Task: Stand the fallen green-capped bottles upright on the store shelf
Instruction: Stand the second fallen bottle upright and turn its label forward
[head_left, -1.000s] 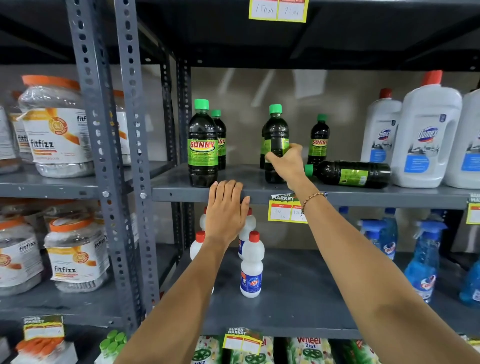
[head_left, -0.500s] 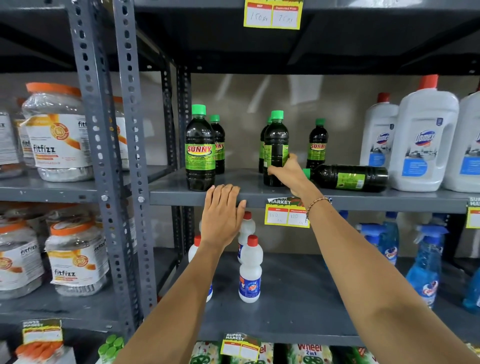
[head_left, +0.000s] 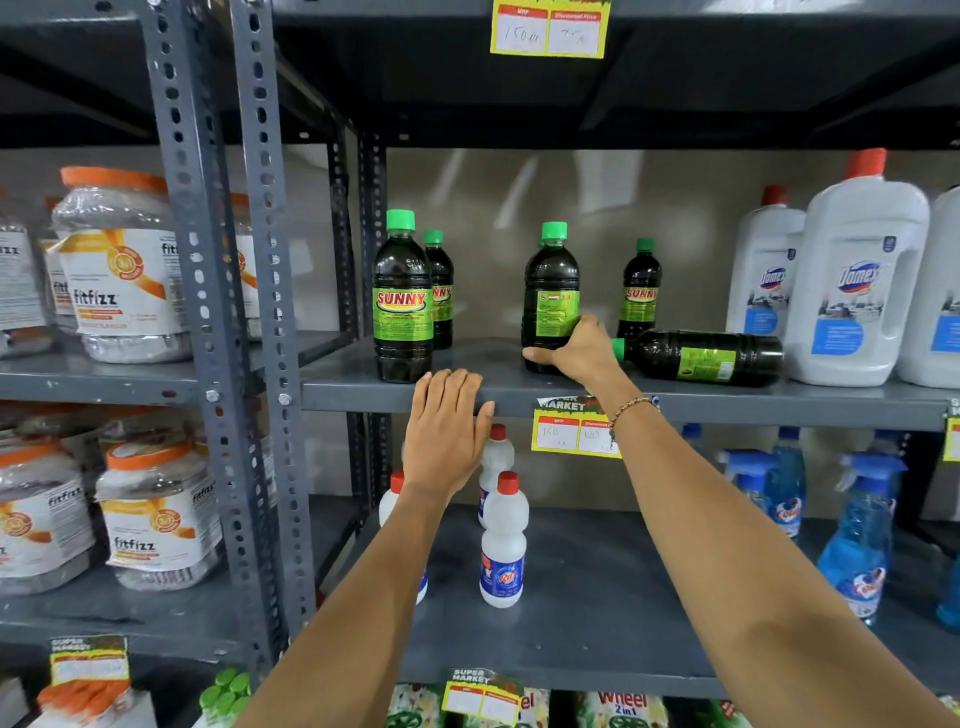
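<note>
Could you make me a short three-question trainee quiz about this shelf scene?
1. True or false: the right hand grips an upright green-capped bottle.
2. How many green-capped bottles lie on their side?
3. Where does the left hand rest? A) on the shelf edge B) on a spray bottle C) on a jar

Key:
1. True.
2. One, the fallen bottle beside the white Domex jugs.
3. A.
</note>
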